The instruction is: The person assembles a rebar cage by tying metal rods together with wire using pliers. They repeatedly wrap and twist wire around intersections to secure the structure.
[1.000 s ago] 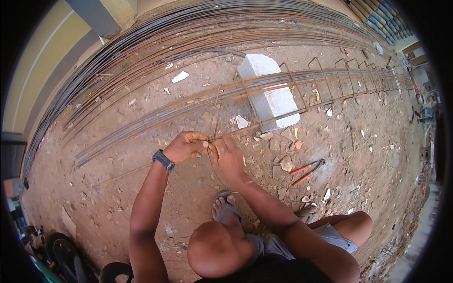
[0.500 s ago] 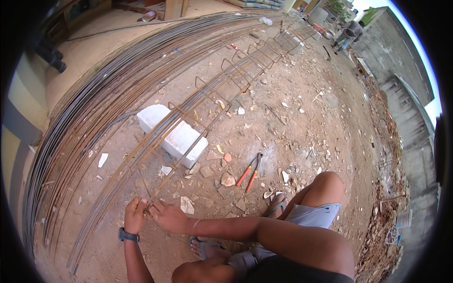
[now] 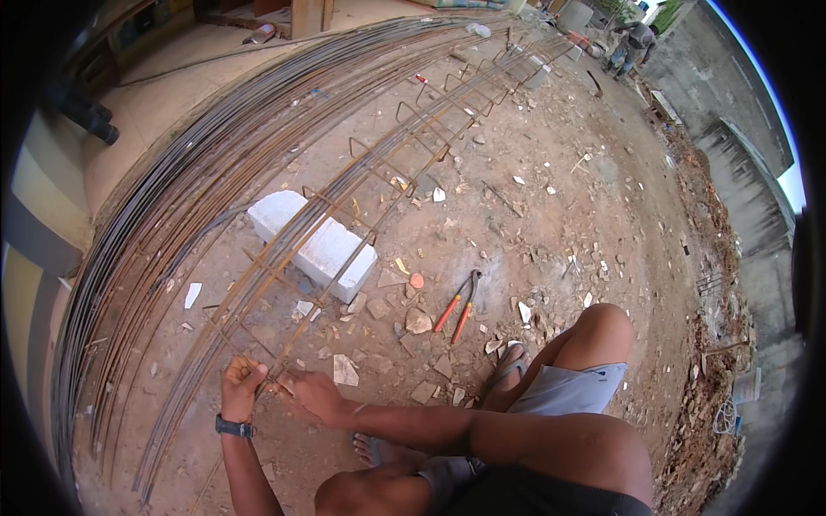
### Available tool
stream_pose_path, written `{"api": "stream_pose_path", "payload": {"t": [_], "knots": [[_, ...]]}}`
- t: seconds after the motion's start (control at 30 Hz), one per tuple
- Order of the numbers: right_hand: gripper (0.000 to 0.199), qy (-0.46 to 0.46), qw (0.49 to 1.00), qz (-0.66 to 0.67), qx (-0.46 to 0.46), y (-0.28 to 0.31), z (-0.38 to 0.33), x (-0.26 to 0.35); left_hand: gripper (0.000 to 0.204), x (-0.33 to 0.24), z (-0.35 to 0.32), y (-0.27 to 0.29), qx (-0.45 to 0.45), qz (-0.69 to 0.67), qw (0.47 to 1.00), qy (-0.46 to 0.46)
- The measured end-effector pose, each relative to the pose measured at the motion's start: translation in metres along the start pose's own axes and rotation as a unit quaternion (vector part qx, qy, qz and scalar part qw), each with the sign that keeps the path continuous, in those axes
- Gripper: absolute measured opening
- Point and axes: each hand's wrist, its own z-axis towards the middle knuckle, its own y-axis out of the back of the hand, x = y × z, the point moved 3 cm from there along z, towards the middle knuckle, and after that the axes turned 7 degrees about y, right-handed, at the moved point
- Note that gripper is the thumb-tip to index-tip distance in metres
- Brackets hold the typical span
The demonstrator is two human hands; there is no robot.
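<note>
A long rebar cage (image 3: 372, 163) of thin rusty bars and square stirrups lies across a white block (image 3: 320, 243). My left hand (image 3: 243, 385), with a dark watch on its wrist, is closed on the rebar near the cage's close end. Beside it, my right hand (image 3: 311, 397) is closed at the same bar, its fingertips almost meeting the left ones where a stirrup joins it. Any tie wire between the fingers is too small to make out. Pincers (image 3: 458, 308) with red-orange handles lie on the ground to the right, touched by neither hand.
Many loose steel bars (image 3: 185, 168) lie in a long curved bundle to the left. A farther block (image 3: 535, 72) lies under the cage's far end. Stone chips litter the dirt ground. Another person (image 3: 635, 45) bends by the wall (image 3: 718, 95) at the far right.
The view has shifted slightly. My hands stay at the same spot on the cage, with the fingers a little rearranged; the pincers have not moved on the ground.
</note>
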Motion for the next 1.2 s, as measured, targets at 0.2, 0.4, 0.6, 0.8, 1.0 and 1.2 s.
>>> {"api": "stream_pose_path", "payload": {"t": [0.2,0.4,0.6,0.8,1.0,1.2], "knots": [[0.021,-0.358,0.717,0.598,-0.018,-0.026,-0.017,-0.021,0.016,0.004,0.001,-0.006,-0.040,0.023,0.999,0.029],[0.020,-0.414,0.306,0.857,-0.037,-0.065,-0.024,-0.020,0.027,-0.007,-0.015,-0.021,0.028,-0.003,0.999,-0.037],[0.033,-0.465,0.409,0.785,0.004,-0.031,-0.038,-0.006,0.033,0.007,-0.004,-0.006,0.039,0.070,0.997,0.005],[0.047,-0.363,0.915,-0.053,0.168,0.108,-0.143,-0.140,0.032,-0.002,-0.016,-0.004,0.019,0.064,0.998,-0.003],[0.106,-0.599,0.736,-0.251,-0.193,0.207,-0.154,-0.256,0.031,0.007,-0.005,-0.004,0.059,0.049,0.997,-0.001],[0.091,-0.604,0.734,-0.244,-0.190,0.229,-0.182,-0.311,0.024,0.006,0.003,0.005,0.054,0.059,0.997,-0.003]]}}
